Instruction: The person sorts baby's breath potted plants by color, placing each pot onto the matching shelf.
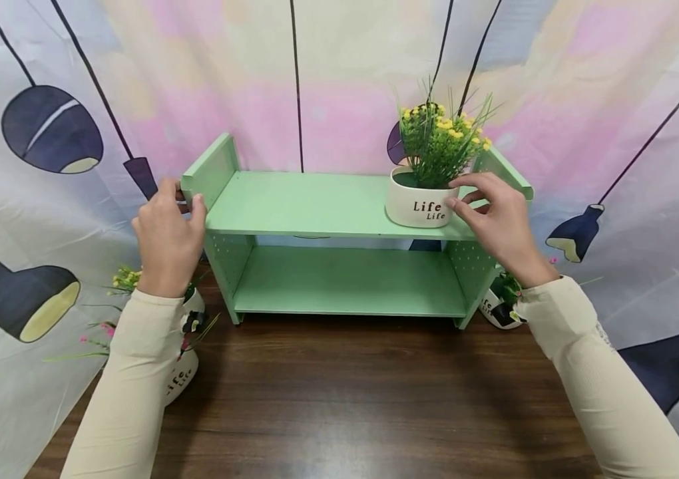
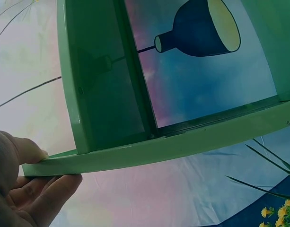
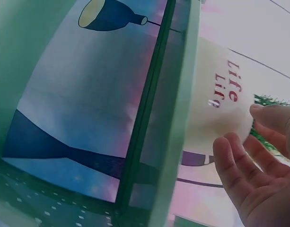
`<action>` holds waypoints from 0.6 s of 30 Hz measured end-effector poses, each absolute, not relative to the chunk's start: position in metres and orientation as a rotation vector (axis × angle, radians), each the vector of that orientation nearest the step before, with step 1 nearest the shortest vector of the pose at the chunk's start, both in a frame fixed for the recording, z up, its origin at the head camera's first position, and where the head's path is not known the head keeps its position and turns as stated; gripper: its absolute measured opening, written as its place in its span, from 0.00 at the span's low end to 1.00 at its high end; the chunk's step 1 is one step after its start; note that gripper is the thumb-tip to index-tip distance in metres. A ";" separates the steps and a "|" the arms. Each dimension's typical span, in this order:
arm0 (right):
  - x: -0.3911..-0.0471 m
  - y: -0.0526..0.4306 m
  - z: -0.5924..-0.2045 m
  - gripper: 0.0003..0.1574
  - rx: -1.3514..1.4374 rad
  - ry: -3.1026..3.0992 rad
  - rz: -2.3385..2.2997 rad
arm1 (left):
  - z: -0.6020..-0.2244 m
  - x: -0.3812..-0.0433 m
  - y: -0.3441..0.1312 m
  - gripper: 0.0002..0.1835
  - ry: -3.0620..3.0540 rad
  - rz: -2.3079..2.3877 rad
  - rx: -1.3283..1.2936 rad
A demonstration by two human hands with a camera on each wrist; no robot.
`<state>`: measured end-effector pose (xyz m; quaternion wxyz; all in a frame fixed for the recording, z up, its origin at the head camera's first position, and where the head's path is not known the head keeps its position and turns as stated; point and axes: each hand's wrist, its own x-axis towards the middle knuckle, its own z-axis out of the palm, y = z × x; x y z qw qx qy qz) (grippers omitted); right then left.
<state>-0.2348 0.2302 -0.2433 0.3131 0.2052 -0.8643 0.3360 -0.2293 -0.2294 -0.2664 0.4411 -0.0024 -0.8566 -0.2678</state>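
Observation:
My left hand (image 1: pixel 167 249) grips the upper left end of a light green two-tier shelf (image 1: pixel 303 199). Its thumb and fingers lie on opposite sides of the green edge in the left wrist view. At the right end of the top board sits a white oval flowerpot (image 1: pixel 409 205) marked "Life", with grass and yellow flowers (image 1: pixel 447 133) in it. My right hand (image 1: pixel 498 213) holds this pot by its right end, index finger at the rim and thumb on the front. In the right wrist view its bent fingers (image 3: pixel 225 151) overlap the pot's end.
Beneath my left forearm, potted flowers stand on the brown wooden table (image 1: pixel 339 399), including a white pot (image 1: pixel 182 378) partly hidden by the sleeve. Another white pot (image 1: pixel 495 311) is beside the shelf's right leg. A lamp-patterned curtain (image 1: pixel 345 86) hangs behind.

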 end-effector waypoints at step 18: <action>-0.169 0.274 -0.262 0.15 0.411 -2.267 0.831 | -0.268 -0.230 -0.228 0.16 -2.111 -0.653 -0.013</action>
